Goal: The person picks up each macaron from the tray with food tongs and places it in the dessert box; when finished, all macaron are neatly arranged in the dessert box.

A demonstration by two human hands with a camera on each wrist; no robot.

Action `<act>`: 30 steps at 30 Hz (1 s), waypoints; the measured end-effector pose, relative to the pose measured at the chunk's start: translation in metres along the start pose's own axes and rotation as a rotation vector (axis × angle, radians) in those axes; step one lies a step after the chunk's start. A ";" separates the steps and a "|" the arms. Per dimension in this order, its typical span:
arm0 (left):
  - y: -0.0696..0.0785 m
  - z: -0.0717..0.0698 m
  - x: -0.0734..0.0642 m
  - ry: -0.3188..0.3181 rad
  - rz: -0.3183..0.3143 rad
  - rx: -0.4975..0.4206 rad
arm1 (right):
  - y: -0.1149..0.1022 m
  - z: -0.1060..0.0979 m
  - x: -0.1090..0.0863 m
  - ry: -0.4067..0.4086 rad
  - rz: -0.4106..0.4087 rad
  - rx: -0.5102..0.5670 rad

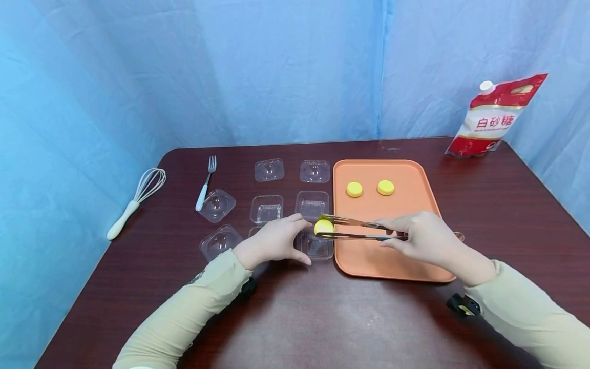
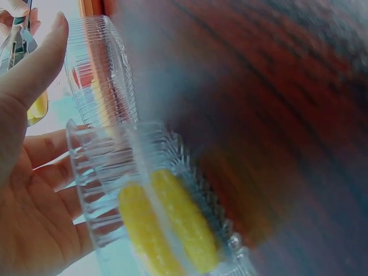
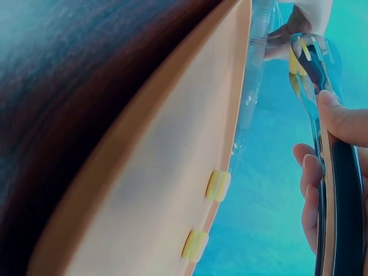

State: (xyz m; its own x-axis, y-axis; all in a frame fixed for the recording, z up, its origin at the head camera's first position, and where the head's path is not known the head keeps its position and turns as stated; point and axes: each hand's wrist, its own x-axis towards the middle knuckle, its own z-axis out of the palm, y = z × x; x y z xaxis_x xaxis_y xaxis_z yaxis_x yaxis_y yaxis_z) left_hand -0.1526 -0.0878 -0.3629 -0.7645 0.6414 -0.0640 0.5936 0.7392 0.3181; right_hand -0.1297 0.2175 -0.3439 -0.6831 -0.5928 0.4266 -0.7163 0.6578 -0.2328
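My right hand (image 1: 424, 238) grips metal tongs (image 1: 352, 236), whose tips pinch a yellow macaron (image 1: 324, 227). The macaron hangs above a clear plastic box (image 1: 318, 249) beside the orange tray (image 1: 369, 262). On that tray lie two more yellow macarons (image 1: 354, 189), (image 3: 218, 186). My left hand (image 1: 274, 238) is at the box's left side, thumb and fingers spread apart. In the left wrist view, its fingers are next to another clear box (image 2: 92, 190) with a yellow macaron (image 2: 167, 224) inside; whether they touch it I cannot tell. The left hand mostly hides that box in the head view.
Two clear boxes (image 1: 267, 209), (image 1: 312, 205) stand behind my hands. Several clear lids (image 1: 269, 170), (image 1: 218, 205) lie at the back and left. A fork (image 1: 203, 195) and a whisk (image 1: 129, 212) are on the left; a sugar pouch (image 1: 493, 123) stands at back right.
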 end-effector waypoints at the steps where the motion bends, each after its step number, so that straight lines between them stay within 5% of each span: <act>1: 0.000 0.000 0.000 0.002 0.002 -0.004 | -0.001 0.001 0.001 -0.003 -0.002 -0.002; 30: -0.004 0.003 0.001 0.027 0.027 -0.019 | -0.009 0.013 0.006 -0.083 -0.036 -0.028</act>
State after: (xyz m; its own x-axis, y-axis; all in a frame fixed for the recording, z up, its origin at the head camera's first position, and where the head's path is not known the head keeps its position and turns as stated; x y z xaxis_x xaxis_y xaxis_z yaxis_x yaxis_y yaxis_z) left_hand -0.1548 -0.0894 -0.3672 -0.7550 0.6550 -0.0296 0.6094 0.7177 0.3369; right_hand -0.1290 0.2022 -0.3512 -0.6671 -0.6522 0.3599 -0.7373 0.6472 -0.1938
